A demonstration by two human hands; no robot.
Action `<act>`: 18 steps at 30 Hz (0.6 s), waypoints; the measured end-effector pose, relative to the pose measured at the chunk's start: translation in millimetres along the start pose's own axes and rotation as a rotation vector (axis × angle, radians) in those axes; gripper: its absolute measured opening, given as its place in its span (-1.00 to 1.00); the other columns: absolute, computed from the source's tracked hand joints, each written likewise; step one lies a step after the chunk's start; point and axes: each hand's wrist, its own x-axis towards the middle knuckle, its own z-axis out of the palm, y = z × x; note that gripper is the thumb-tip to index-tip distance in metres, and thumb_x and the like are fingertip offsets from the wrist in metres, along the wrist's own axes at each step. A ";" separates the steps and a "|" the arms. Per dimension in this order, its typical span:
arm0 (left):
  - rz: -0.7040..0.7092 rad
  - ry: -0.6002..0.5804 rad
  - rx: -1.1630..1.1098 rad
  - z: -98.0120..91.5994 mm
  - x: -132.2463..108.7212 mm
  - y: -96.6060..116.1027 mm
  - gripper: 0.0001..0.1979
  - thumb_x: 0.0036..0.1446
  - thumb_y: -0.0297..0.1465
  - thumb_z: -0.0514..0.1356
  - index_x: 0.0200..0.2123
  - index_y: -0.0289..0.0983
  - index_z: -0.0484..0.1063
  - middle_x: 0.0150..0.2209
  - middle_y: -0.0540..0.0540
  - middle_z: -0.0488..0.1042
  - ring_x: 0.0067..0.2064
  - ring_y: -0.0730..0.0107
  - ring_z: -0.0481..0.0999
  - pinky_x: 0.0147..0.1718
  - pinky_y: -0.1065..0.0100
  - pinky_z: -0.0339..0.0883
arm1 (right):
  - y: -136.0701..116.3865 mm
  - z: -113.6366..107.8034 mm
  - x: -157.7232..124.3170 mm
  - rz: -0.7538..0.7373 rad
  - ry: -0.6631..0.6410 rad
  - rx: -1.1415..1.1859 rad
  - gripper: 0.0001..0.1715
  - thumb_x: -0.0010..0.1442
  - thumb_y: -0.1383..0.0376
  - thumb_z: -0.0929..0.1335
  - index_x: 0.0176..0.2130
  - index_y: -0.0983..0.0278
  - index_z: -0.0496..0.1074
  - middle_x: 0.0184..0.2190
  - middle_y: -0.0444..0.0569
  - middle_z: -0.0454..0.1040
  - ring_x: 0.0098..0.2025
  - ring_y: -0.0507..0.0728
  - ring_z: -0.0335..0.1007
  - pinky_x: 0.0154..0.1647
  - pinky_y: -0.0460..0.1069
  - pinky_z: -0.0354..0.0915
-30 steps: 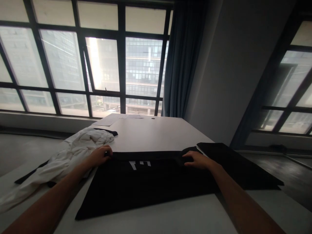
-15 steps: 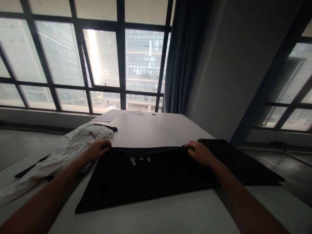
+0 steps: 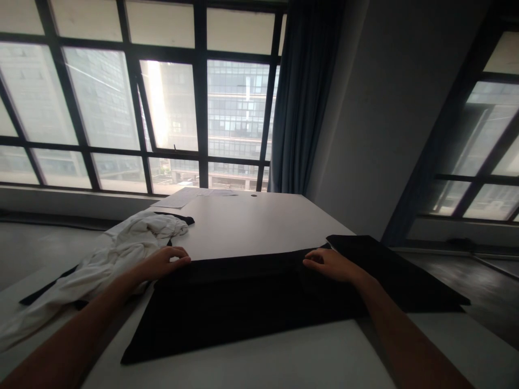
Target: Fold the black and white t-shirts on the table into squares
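Observation:
A black cloth [image 3: 243, 302] lies across the white table [image 3: 259, 227] in front of me, its far edge folded over toward me. My left hand [image 3: 168, 262] is closed at the cloth's far left corner, thumb and fingers pinched on the fabric. At the far right part of the same cloth, my right hand [image 3: 328, 263] has its fingers curled together, resting on or just over the fabric; I cannot make out whether cloth is between the fingertips.
A crumpled white garment [image 3: 133, 237] lies at the left over some dark cloth. Another black cloth [image 3: 397, 273] is spread at the right. Papers [image 3: 176, 200] rest at the far left of the table. Windows and a blue curtain [image 3: 295, 108] stand behind.
The far edge of the black cloth has come over toward me and now covers the light printed marks. Both hands sit slightly lower in the picture, and the view has tilted a little upward.

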 end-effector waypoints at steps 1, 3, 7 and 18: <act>0.001 -0.007 0.036 6.3 2.0 -2.6 -0.50 0.23 0.00 0.01 -0.11 -0.20 0.58 -0.03 -0.11 0.57 -0.02 0.16 0.52 0.04 0.26 0.31 | 3.6 5.5 3.5 0.042 0.000 -0.042 -0.19 0.17 -0.18 0.28 0.16 0.31 0.42 0.13 0.19 0.44 0.13 0.34 0.37 0.14 0.12 0.26; 0.005 -0.056 0.129 19.0 5.0 -11.6 -0.47 0.21 -0.02 0.04 0.10 -0.17 0.47 0.16 -0.12 0.45 0.16 0.12 0.41 0.17 0.21 0.20 | 13.3 16.8 9.9 0.122 -0.073 -0.115 -0.02 0.10 -0.19 0.32 0.29 0.33 0.25 0.29 0.23 0.23 0.28 0.40 0.19 0.25 0.17 0.16; -0.054 -0.126 0.335 35.5 10.3 -35.5 -0.45 0.28 -0.09 -0.03 0.29 -0.07 0.25 0.34 -0.07 0.20 0.35 0.10 0.15 0.29 0.03 -0.02 | 28.7 36.6 22.5 0.149 -0.193 -0.175 0.19 0.06 -0.23 0.33 0.40 0.34 -0.02 0.42 0.21 -0.12 0.41 0.38 -0.11 0.36 0.17 -0.02; -0.291 0.077 0.438 34.2 8.6 -1.6 -0.39 0.25 0.00 -0.04 0.19 -0.21 0.40 0.16 -0.26 0.45 0.11 -0.08 0.46 0.04 0.04 0.28 | 22.5 40.9 36.2 0.028 0.036 -0.254 -0.23 0.23 -0.09 0.27 0.28 0.22 0.27 0.32 0.14 0.19 0.30 0.33 0.17 0.26 0.19 0.14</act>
